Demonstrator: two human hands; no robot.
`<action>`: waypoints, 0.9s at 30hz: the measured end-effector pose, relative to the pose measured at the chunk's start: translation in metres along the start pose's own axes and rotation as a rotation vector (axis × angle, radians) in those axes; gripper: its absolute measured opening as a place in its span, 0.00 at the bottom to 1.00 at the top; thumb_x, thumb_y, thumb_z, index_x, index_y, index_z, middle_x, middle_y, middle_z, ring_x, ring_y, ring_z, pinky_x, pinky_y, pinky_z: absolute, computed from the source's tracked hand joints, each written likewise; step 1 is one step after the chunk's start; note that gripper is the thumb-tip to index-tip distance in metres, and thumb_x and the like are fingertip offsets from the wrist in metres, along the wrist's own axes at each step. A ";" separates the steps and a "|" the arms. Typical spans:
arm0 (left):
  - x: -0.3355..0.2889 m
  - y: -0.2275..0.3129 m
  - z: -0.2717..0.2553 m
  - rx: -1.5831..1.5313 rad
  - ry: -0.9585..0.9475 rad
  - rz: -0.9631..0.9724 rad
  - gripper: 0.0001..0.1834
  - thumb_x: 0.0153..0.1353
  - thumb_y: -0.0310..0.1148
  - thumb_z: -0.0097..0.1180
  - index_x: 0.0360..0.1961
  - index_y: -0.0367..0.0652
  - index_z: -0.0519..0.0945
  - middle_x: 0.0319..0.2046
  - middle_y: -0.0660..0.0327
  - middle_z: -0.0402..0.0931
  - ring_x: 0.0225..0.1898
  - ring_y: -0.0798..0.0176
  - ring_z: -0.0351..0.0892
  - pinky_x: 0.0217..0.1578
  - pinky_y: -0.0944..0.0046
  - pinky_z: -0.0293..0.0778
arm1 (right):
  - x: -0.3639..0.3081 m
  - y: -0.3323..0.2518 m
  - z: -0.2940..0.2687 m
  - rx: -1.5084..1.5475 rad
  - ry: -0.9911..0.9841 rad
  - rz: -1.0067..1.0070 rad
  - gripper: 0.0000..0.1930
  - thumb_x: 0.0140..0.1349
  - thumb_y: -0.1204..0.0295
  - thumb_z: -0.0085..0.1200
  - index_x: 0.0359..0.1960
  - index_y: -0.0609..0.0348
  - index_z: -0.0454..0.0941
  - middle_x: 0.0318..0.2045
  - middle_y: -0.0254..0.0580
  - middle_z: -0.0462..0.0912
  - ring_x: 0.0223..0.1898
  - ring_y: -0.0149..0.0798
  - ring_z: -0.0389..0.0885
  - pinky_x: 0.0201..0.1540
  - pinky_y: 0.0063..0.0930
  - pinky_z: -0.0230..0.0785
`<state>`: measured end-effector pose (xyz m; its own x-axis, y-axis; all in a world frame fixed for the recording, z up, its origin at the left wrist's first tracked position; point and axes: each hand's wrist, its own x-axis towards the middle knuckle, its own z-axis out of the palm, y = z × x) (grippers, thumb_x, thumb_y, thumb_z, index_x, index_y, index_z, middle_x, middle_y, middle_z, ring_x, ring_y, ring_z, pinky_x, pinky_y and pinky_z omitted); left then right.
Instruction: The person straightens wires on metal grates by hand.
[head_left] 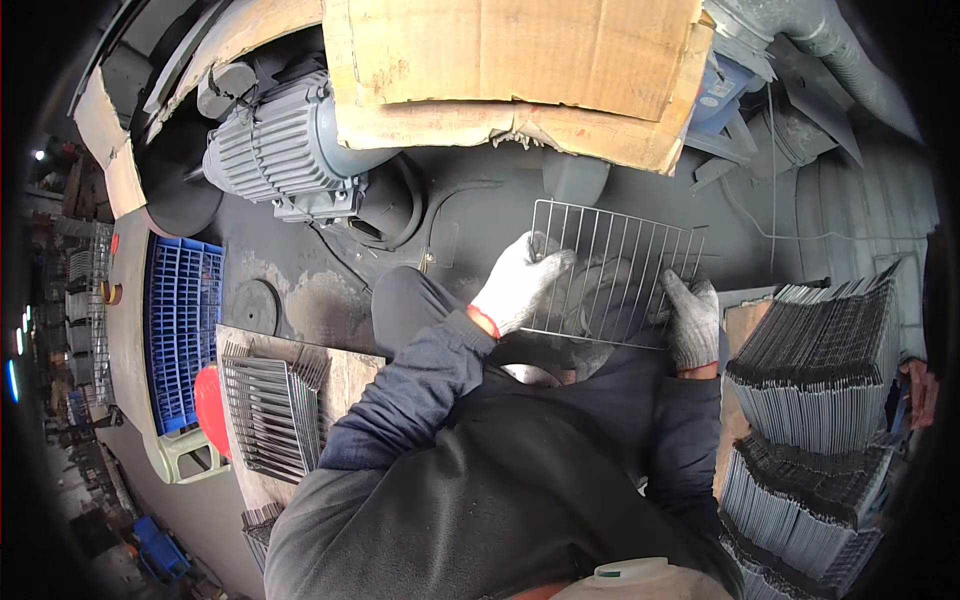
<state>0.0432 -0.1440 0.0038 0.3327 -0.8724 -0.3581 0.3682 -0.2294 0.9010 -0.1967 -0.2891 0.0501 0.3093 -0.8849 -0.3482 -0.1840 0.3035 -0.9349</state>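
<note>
Two gloved hands hold one wire rack (620, 285) above the lap: left hand (520, 285) clenched on its near-left edge, right hand (693, 322) grasping its right corner, beside stacked racks (820, 370).

Single head-worn fisheye view, looking steeply down over the person's own chest and forearms, close to the gloved left hand (520, 285) and right hand (692, 322), edges bending toward the rim.

Dark oily floor (480, 200), grey electric motor (275, 150), torn cardboard (520, 70), blue crate (183, 330).
</note>
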 end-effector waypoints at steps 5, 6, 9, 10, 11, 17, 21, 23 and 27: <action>-0.028 0.027 -0.028 -0.112 0.128 0.000 0.14 0.73 0.36 0.65 0.50 0.37 0.79 0.38 0.65 0.82 0.35 0.74 0.78 0.35 0.69 0.77 | 0.010 0.011 0.044 0.032 -0.103 0.081 0.10 0.70 0.71 0.67 0.45 0.67 0.85 0.39 0.40 0.91 0.35 0.31 0.87 0.37 0.27 0.80; -0.029 0.019 -0.040 -0.157 0.155 -0.045 0.15 0.73 0.36 0.65 0.51 0.37 0.79 0.37 0.65 0.82 0.35 0.73 0.79 0.34 0.68 0.78 | 0.015 0.024 0.056 0.098 -0.151 0.011 0.11 0.70 0.71 0.68 0.47 0.67 0.85 0.40 0.40 0.91 0.37 0.32 0.87 0.43 0.27 0.80; -0.018 0.002 -0.060 -0.205 0.120 -0.159 0.15 0.74 0.35 0.64 0.54 0.36 0.79 0.38 0.65 0.82 0.34 0.72 0.80 0.31 0.67 0.81 | 0.024 0.041 0.061 0.064 -0.124 -0.077 0.11 0.69 0.74 0.67 0.48 0.67 0.86 0.41 0.42 0.90 0.38 0.33 0.88 0.45 0.29 0.81; -0.015 0.006 -0.047 -0.130 0.098 -0.058 0.15 0.75 0.34 0.63 0.55 0.37 0.79 0.38 0.65 0.82 0.34 0.72 0.80 0.33 0.67 0.81 | 0.016 0.026 0.054 0.050 -0.079 0.014 0.11 0.70 0.74 0.66 0.49 0.67 0.85 0.41 0.42 0.90 0.37 0.33 0.88 0.43 0.29 0.81; -0.010 0.007 -0.033 -0.053 0.075 0.044 0.14 0.75 0.33 0.62 0.55 0.38 0.79 0.38 0.66 0.81 0.35 0.73 0.80 0.34 0.67 0.81 | 0.006 0.009 0.044 0.035 -0.034 0.104 0.11 0.70 0.75 0.65 0.50 0.67 0.85 0.41 0.43 0.90 0.36 0.33 0.88 0.42 0.28 0.82; 0.002 -0.002 -0.003 -0.067 0.009 0.054 0.12 0.74 0.33 0.62 0.53 0.39 0.80 0.39 0.64 0.82 0.38 0.73 0.79 0.38 0.67 0.79 | 0.005 -0.002 0.023 0.089 -0.001 0.001 0.08 0.72 0.71 0.63 0.42 0.64 0.86 0.32 0.36 0.88 0.26 0.29 0.85 0.28 0.22 0.75; -0.029 0.004 -0.056 -0.165 0.143 -0.102 0.18 0.73 0.35 0.64 0.57 0.37 0.76 0.39 0.60 0.84 0.29 0.66 0.83 0.28 0.60 0.83 | 0.020 0.031 0.064 0.006 -0.122 0.041 0.08 0.69 0.71 0.68 0.39 0.66 0.86 0.37 0.38 0.90 0.35 0.29 0.85 0.36 0.26 0.77; -0.042 0.004 -0.081 -0.163 0.257 -0.073 0.21 0.73 0.35 0.64 0.59 0.36 0.74 0.37 0.58 0.84 0.25 0.64 0.82 0.25 0.60 0.82 | 0.022 0.051 0.095 0.033 -0.202 -0.124 0.10 0.67 0.70 0.70 0.37 0.65 0.86 0.34 0.35 0.88 0.34 0.28 0.82 0.36 0.30 0.75; -0.029 0.032 -0.045 -0.122 0.095 -0.120 0.17 0.74 0.35 0.64 0.57 0.38 0.78 0.39 0.62 0.83 0.34 0.69 0.83 0.33 0.63 0.83 | 0.013 0.024 0.057 -0.099 -0.064 0.033 0.10 0.70 0.71 0.66 0.49 0.64 0.85 0.33 0.34 0.88 0.26 0.27 0.82 0.27 0.25 0.73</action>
<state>0.0841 -0.1067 0.0321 0.3582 -0.7963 -0.4875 0.5109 -0.2699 0.8162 -0.1442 -0.2735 0.0194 0.3603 -0.8497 -0.3849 -0.2852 0.2925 -0.9127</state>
